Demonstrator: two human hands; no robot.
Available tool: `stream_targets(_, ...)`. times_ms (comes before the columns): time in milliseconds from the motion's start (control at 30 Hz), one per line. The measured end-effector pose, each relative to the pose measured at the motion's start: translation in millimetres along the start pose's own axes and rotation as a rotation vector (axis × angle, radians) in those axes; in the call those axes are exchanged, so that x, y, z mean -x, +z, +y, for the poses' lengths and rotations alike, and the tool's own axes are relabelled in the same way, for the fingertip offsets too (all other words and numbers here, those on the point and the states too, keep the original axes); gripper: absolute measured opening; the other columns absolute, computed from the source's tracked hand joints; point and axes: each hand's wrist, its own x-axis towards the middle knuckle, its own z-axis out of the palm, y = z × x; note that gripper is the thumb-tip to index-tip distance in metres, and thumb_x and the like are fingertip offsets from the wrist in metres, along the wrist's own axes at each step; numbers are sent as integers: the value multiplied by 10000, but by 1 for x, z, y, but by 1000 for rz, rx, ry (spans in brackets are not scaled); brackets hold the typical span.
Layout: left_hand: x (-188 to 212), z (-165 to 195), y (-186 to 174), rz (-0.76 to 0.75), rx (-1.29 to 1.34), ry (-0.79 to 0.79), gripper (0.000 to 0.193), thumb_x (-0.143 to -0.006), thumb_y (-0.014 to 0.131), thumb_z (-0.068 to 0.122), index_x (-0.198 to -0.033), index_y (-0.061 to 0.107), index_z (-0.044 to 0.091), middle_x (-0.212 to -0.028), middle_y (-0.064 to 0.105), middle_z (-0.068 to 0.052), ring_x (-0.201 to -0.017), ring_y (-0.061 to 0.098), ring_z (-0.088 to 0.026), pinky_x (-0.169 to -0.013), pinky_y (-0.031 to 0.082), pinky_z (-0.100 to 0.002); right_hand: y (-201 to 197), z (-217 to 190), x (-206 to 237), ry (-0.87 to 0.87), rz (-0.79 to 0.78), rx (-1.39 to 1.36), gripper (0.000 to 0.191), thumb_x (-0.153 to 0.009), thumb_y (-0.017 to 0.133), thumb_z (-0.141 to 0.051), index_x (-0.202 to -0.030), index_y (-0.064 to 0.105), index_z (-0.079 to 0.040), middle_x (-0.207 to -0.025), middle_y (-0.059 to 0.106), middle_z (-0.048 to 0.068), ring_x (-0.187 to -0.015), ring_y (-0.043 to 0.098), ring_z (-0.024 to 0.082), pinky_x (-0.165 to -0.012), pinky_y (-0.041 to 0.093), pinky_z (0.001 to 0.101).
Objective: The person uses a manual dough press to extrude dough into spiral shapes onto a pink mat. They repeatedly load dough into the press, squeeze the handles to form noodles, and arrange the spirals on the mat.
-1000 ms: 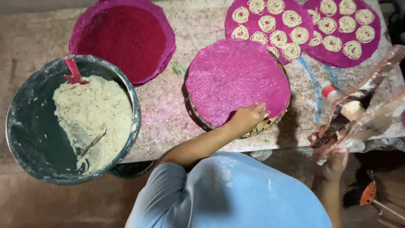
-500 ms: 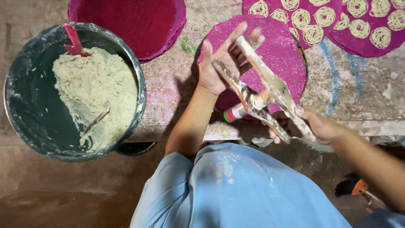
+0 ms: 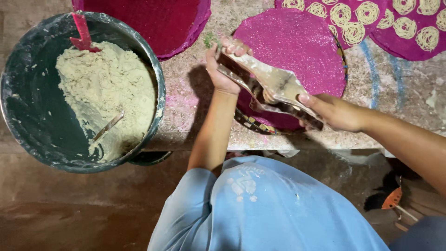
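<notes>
At far left a round dark tub [image 3: 28,125], its rim smeared pale, holds a coarse, crumbly heap of beige dough [image 3: 104,93]. A red scraper [image 3: 82,33] stands in the top of the heap, and a thin metal handle [image 3: 108,126] pokes out lower down, its end buried. The tub sits on a rough, speckled stone slab [image 3: 186,111] dusted with pink.

The left hand [image 3: 223,69] is wrapped around the upper end of the press [image 3: 272,88], fingers curled over it. The press is a long two-armed metal tool, dull and caked with pale dough, slanting from upper left to lower right above a round magenta mat [image 3: 297,42] with a grainy surface. Its hinge and barrel are hard to make out under the crust. The right hand [image 3: 334,111] clamps the lower ends of the arms, thumb on top.

Another magenta mat [image 3: 153,23] is cut off at the top edge. At upper right, two more mats [image 3: 409,28] carry pale coiled noodle spirals [image 3: 341,14], partly out of frame.
</notes>
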Motion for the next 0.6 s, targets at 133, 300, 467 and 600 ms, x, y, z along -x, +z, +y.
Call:
stream_targets(133, -8, -19, 2, 1, -37, 31, 325, -1073, 409, 409, -991, 556, 132, -889, 571, -28, -871, 568, -187, -876, 484, -408, -14, -1, 8, 56, -29, -17, 910, -967, 239, -763, -1138, 683, 13, -861, 741, 196, -788, 715, 323, -719, 597, 481)
stream_targets(300, -26, -3, 9, -5, 65, -32, 322, -999, 428, 432, -923, 544, 142, -821, 564, -8, -841, 579, -182, -884, 505, -405, -8, -15, 3, -59, 74, -134, 791, -976, 303, -660, -1158, 690, 6, -851, 716, 156, -761, 665, 260, -716, 545, 424)
stream_targets(467, -10, -3, 11, -15, 22, -23, 311, -1036, 421, 436, -952, 528, 156, -875, 556, -9, -879, 569, -175, -894, 493, -394, -3, -8, 9, -104, 40, -106, 741, -1018, 308, -635, -1187, 671, -12, -901, 739, 122, -797, 677, 207, -766, 557, 397)
stream_targets(600, -18, -20, 23, -9, -17, 32, 314, -1046, 409, 437, -950, 527, 162, -860, 543, -17, -869, 567, -194, -923, 501, -422, -17, 9, 4, 58, 58, -49, 804, -1010, 325, -677, -1292, 662, -4, -952, 719, 257, -814, 685, 318, -808, 596, 521)
